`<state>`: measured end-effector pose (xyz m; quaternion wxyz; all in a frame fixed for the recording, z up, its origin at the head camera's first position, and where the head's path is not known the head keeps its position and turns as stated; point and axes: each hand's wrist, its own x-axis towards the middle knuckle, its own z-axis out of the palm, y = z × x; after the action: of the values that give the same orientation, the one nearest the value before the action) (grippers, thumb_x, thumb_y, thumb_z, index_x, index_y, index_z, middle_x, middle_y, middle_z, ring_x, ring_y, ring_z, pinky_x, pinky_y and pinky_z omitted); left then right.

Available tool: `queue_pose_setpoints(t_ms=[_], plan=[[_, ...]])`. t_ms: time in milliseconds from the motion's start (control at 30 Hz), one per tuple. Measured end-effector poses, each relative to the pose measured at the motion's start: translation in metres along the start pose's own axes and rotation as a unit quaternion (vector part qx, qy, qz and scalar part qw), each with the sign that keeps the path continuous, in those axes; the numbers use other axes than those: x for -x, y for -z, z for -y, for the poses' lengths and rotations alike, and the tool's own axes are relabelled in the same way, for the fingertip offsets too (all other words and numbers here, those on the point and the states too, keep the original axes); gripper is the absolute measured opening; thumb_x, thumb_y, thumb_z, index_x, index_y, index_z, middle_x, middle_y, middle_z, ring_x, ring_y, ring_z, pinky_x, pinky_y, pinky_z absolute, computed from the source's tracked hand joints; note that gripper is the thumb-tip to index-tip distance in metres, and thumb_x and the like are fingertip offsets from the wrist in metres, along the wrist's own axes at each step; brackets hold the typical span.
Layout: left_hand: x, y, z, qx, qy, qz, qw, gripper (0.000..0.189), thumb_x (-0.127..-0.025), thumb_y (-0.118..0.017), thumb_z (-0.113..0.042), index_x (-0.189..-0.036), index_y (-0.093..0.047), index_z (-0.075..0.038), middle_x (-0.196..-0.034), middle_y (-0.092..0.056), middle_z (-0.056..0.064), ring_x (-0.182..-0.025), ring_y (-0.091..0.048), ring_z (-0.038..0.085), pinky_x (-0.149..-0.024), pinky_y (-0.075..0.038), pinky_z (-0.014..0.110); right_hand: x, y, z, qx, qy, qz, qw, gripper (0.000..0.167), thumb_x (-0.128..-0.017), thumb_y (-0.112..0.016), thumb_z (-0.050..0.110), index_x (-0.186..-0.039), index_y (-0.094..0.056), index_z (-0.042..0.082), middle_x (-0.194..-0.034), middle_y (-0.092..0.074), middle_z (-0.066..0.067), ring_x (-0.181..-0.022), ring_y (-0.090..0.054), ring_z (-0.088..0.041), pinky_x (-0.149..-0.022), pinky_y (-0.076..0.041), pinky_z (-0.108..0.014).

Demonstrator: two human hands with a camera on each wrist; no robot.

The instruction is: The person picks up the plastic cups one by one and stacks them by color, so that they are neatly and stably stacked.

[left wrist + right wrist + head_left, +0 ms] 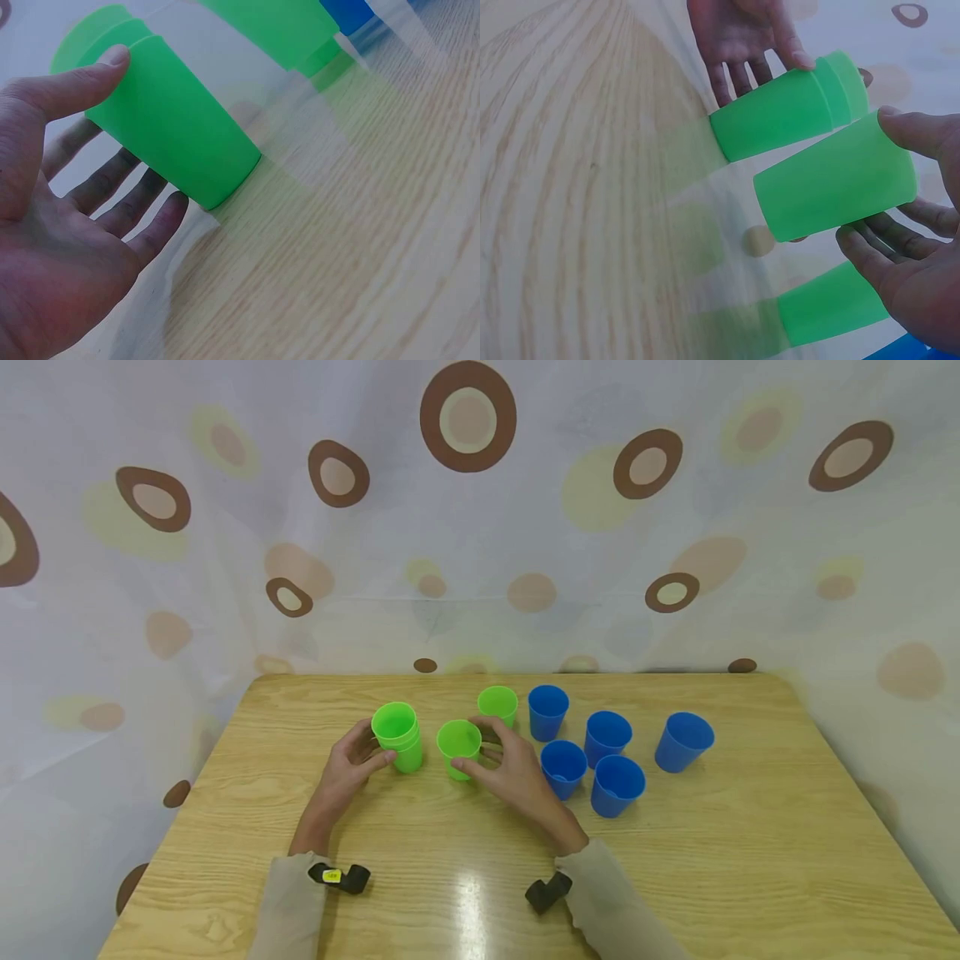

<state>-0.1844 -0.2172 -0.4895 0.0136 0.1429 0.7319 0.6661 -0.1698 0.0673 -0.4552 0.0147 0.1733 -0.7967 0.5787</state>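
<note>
My left hand (347, 774) holds a stack of nested green cups (407, 755) near the rim, thumb in front and fingers round the back. In the left wrist view the stack (176, 124) stands upright on the wood. Just right of it, my right hand (519, 777) grips a single green cup (459, 740) between thumb and fingers. The right wrist view shows this cup (832, 180) raised off the tabletop, mouth up, apart from the stack. Behind the right hand stands another green cup (498, 703).
Several blue cups stand upright to the right: one at the back (547, 714), one close by the right wrist (562, 767), another farthest right (682, 743). A spotted cloth (480, 635) hangs behind the wooden table (420, 868).
</note>
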Motion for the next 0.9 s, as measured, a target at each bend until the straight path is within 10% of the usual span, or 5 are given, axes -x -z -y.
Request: queue_pose_setpoints(t_ms=[900], plan=[[-0.001, 0.000, -0.002, -0.001, 0.005, 0.000, 1.0000, 0.058, -0.097, -0.069, -0.003, -0.150, -0.045, -0.003, -0.153, -0.047, 0.016, -0.141, -0.044, 0.032, -0.118, -0.037, 0.040, 0.000, 0.013, 0.041, -0.035, 0.056, -0.020, 0.9976, 0.063, -0.088, -0.084, 0.019, -0.142, -0.055, 0.006, -0.133, -0.060, -0.005, -0.126, -0.058, -0.021, -0.100, -0.054, -0.034]])
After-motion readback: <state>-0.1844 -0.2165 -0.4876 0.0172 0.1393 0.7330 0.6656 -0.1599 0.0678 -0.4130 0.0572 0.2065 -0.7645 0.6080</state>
